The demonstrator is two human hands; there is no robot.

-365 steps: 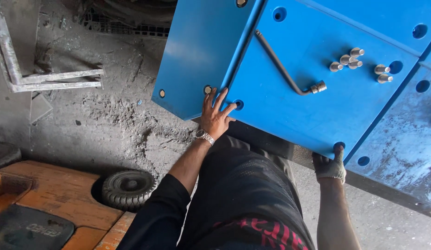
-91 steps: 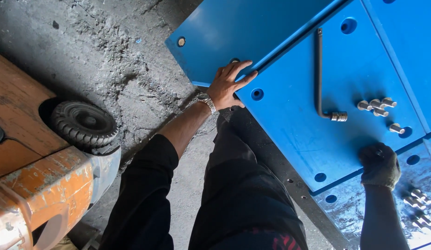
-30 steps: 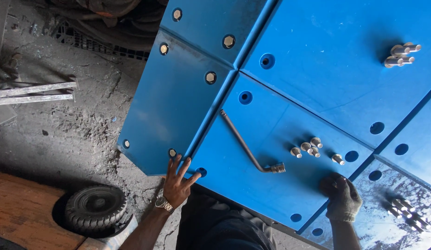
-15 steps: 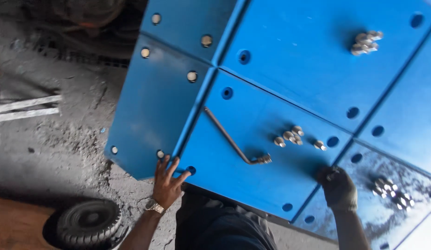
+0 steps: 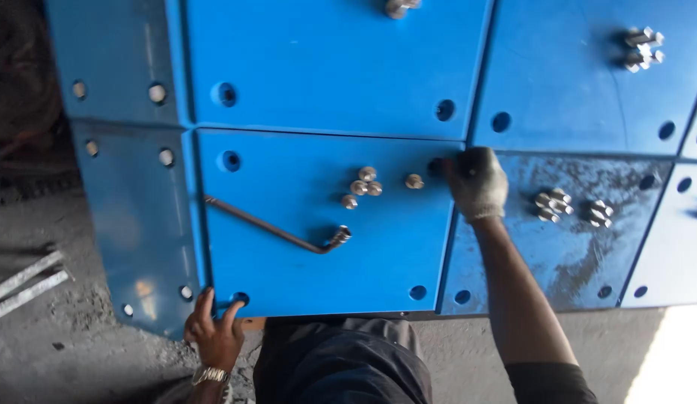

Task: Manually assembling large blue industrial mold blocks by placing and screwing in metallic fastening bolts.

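- Now seen from above: left hand (image 5: 214,338), bare and with a watch at the wrist, spread flat with fingers open against the lower edge of the central blue panel (image 5: 303,262), just beside a corner hole (image 5: 240,298)
- Gripped nothing there; merely pressed on the panel's rim
- Reached up with the right hand (image 5: 476,182), gloved in grey, to the panel's upper right corner, fingers curled over a hole (image 5: 436,166); cannot tell whether anything was pinched inside the glove
- Lay on the same panel: a bent metal wrench (image 5: 277,230), socket end toward the middle, and a small cluster of bolts (image 5: 362,185) above it, one loose bolt (image 5: 414,181) close beside the gloved fingers
- Sat to the right, on a scuffed grey-blue panel (image 5: 580,254): more bolts (image 5: 554,204), well apart from the glove
- Showed at lower left, on the dusty concrete: two metal bars (image 5: 23,284)
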